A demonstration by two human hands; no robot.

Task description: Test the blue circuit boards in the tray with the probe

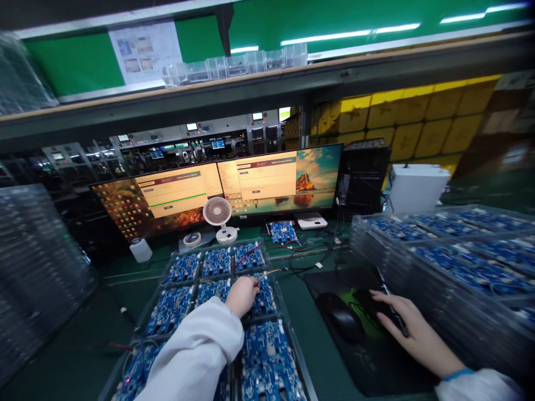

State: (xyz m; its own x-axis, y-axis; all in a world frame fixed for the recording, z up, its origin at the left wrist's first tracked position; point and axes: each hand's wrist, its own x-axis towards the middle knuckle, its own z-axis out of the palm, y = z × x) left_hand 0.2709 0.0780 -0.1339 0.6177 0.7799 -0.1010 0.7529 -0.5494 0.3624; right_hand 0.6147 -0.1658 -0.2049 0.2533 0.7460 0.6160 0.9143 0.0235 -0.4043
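Note:
My left hand [243, 295] reaches over a clear plastic tray [298, 365] of blue circuit boards [271, 362]. Its fingers are pinched on the end of a thin yellowish cable [271, 272] at a board in the tray's right column; the exact contact is hidden by the fingers. At the right, my right hand [403, 323] holds a dark pen [395, 312] slantwise between its fingers. It hovers over or rests on a black mouse pad [363, 367], beside a dark object I cannot make out clearly. A black mouse [340, 316] lies left of that hand.
Two monitors [267, 184] stand behind the tray, with a small white fan [218, 213] before them. Stacked clear trays of boards [460, 256] flank the right side; more stacked trays [37, 278] rise at left. Loose red and black wires [301, 247] cross the table.

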